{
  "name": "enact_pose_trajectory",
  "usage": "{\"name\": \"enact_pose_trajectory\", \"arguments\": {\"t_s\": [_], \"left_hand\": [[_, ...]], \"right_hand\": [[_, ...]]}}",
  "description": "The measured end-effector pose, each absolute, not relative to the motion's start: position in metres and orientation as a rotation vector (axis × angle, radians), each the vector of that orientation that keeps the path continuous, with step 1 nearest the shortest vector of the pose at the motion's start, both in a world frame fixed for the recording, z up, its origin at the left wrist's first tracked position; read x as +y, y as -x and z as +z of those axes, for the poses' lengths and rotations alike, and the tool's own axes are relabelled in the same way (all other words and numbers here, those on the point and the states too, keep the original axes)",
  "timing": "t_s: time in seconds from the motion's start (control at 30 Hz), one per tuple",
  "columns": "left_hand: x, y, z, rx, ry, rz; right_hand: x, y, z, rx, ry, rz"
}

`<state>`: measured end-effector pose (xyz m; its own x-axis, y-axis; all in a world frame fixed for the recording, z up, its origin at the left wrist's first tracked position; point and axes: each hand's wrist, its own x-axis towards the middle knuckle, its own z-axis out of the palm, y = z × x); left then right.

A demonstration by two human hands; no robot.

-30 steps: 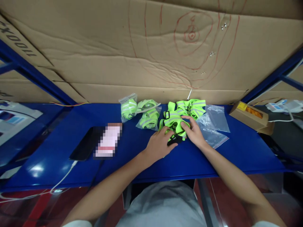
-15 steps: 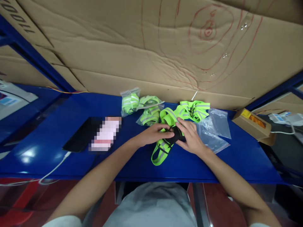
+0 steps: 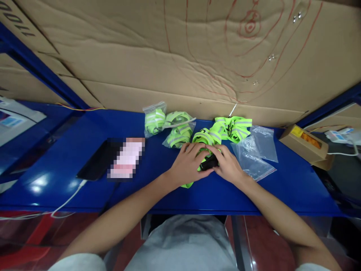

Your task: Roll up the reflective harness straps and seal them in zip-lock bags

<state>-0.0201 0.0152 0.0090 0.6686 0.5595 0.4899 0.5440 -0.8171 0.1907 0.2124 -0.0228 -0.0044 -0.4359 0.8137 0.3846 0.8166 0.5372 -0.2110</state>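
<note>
A neon-green reflective strap (image 3: 207, 136) with grey stripes lies bunched on the blue table, and a black piece (image 3: 209, 163) of it sits between my two hands. My left hand (image 3: 189, 162) curls over the strap from the left, thumb against the black piece. From the right, my right hand (image 3: 227, 162) grips the same bundle, fingertips close to those of the left. Part of the strap is hidden under my left hand. Just behind lies another loose green reflective strap (image 3: 235, 128).
Two clear bags with rolled green straps, a left bag (image 3: 154, 122) and a right bag (image 3: 179, 135), lie at the back. Flat plastic bags (image 3: 252, 158) are at right, beside a cardboard box (image 3: 304, 143). A black phone (image 3: 94, 162) with a cable and a blurred-out screen (image 3: 128, 158) lie left.
My left hand has turned over and now covers more of the strap. The strap's front loop has mostly gone out of sight beneath it. Both hands have drawn closer around the black piece.
</note>
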Motion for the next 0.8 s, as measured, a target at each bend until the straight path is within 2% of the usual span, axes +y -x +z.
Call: {"name": "enact_pose_trajectory", "arguments": {"t_s": [0.1, 0.23, 0.43, 0.8], "left_hand": [[0.012, 0.024, 0.019, 0.929, -2.970, 0.923], [0.014, 0.029, 0.025, 0.866, -3.065, 0.846], [0.016, 0.023, 0.014, 0.939, -2.922, 0.886], [0.012, 0.017, 0.009, 0.898, -2.876, 0.876]], "right_hand": [[-0.024, -0.209, -0.004, -2.222, 1.426, 0.124], [-0.026, -0.206, 0.002, -2.118, 1.498, 0.204], [-0.028, -0.206, 0.004, -2.142, 1.386, 0.153], [-0.035, -0.194, 0.005, -2.142, 1.606, 0.002]]}}
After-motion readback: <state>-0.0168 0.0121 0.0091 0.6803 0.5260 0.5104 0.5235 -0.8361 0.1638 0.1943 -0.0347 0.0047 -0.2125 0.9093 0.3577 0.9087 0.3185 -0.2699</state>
